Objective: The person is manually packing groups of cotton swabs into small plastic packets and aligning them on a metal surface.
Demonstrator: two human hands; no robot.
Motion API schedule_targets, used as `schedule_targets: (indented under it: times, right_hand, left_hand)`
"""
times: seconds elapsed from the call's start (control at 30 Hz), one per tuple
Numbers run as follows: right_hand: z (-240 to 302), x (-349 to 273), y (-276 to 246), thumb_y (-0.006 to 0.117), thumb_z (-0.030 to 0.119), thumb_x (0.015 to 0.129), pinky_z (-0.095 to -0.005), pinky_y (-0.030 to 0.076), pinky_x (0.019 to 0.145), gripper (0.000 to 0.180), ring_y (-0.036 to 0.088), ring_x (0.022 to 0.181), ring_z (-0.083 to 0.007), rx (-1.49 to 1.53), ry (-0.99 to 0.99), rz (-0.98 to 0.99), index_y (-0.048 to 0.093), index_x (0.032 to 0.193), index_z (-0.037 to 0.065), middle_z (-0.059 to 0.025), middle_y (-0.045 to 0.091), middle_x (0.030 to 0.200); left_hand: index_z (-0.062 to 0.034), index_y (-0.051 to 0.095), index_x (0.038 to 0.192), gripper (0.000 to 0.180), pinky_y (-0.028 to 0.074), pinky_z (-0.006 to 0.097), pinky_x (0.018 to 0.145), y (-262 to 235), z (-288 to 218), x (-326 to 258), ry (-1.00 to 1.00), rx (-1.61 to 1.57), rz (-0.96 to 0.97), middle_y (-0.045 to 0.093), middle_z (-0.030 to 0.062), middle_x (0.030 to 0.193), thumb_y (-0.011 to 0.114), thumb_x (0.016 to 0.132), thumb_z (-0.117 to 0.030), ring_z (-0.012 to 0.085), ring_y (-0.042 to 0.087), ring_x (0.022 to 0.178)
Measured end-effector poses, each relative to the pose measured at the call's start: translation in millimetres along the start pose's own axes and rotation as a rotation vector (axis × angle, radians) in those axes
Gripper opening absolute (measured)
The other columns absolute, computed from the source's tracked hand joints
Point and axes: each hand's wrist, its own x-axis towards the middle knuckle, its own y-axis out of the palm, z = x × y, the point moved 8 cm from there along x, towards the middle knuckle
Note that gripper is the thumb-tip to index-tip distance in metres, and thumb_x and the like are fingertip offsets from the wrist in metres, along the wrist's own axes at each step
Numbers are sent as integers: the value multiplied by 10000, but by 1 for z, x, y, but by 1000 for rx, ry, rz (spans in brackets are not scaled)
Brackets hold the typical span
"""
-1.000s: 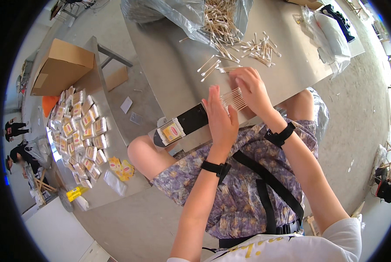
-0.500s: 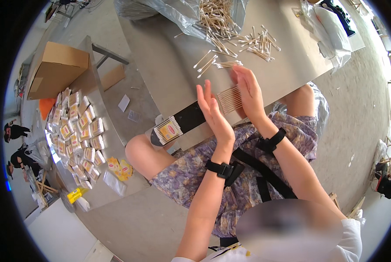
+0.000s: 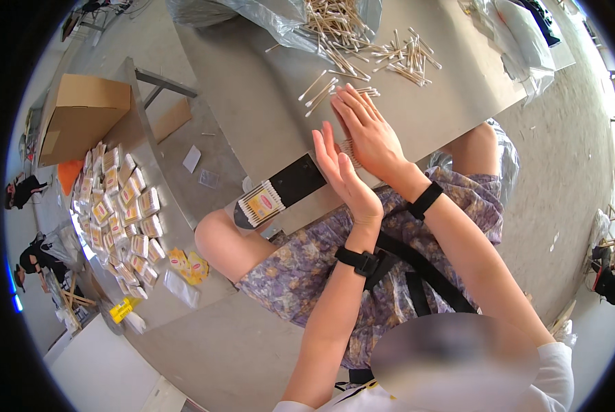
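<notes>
My left hand and my right hand are both open at the near edge of the table, palms facing, fingers stretched out. Between them shows a small part of a row of cotton swabs; my right hand covers most of it. Whether the palms press on the swabs, I cannot tell. Left of my left hand, a black strip juts past the table edge. On the strip's outer end lies a flat bundle of cotton swabs with a yellow card. Loose cotton swabs lie just beyond my fingertips.
A grey plastic bag spilling a heap of swabs sits at the far side of the metal table. On the left table are many packed swab bundles, yellow cards and a cardboard box. White plastic packaging lies far right.
My right hand has moved left and over the swab row, hiding most of it. My left hand has shifted slightly right, so the hands are closer together.
</notes>
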Motion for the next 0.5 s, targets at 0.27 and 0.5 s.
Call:
schedule_targets:
  times: [0.27,0.5]
  right_hand:
    - [8,-2,-1,524,101,901,-426,230,1233,552,304,1470,-284,-63,-71,22,445,1438,1,-146,429,1509]
    - [38,5,21,516,112,909,-430,229,1233,537,297,1473,-281,18,-128,48,449,1425,-19,-159,417,1515]
  left_hand:
    - [12,165,1539,632,184,423,1231,-3,-10,11,-58,-186,-33,314,200,1578,333,1060,-363,303,242,1488]
    - [36,227,1527,606,219,420,1214,-36,-16,16,-52,-9,-52,335,199,1566,366,1059,-322,289,283,1471]
